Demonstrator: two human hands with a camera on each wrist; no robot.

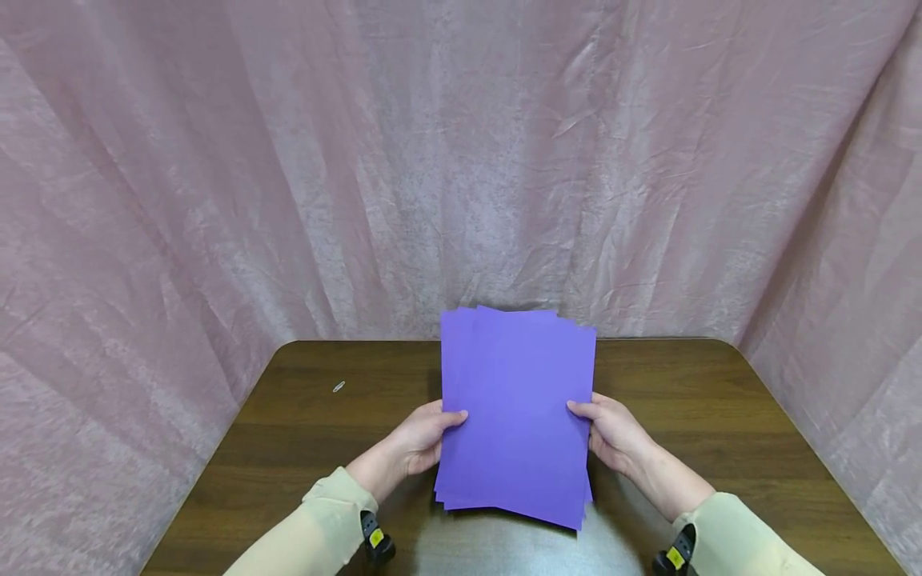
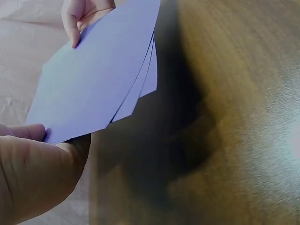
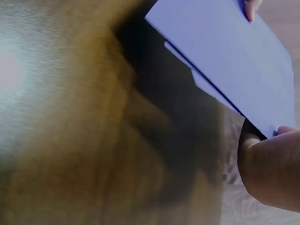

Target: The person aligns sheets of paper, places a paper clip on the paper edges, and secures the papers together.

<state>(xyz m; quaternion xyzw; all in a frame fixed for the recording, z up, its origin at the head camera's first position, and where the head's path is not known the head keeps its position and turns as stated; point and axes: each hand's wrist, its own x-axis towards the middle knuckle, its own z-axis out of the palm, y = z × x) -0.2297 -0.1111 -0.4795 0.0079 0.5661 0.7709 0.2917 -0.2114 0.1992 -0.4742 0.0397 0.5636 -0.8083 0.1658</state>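
Observation:
A few purple paper sheets (image 1: 517,416) are held up above the table as a loose stack, their edges fanned out of line at the top and bottom corners. My left hand (image 1: 423,436) pinches the stack's left edge, thumb on the front face and fingers behind. On the opposite edge my right hand (image 1: 618,432) grips in the same way. Both wrist views show the uneven sheets (image 2: 98,70) lifted off the wood, with dark shadow below. The fingers behind the paper are mostly hidden.
A small paper clip (image 1: 338,386) lies on the brown wooden table (image 1: 310,448), left of the sheets. Pink curtains (image 1: 461,160) hang behind the table's far edge and along its sides.

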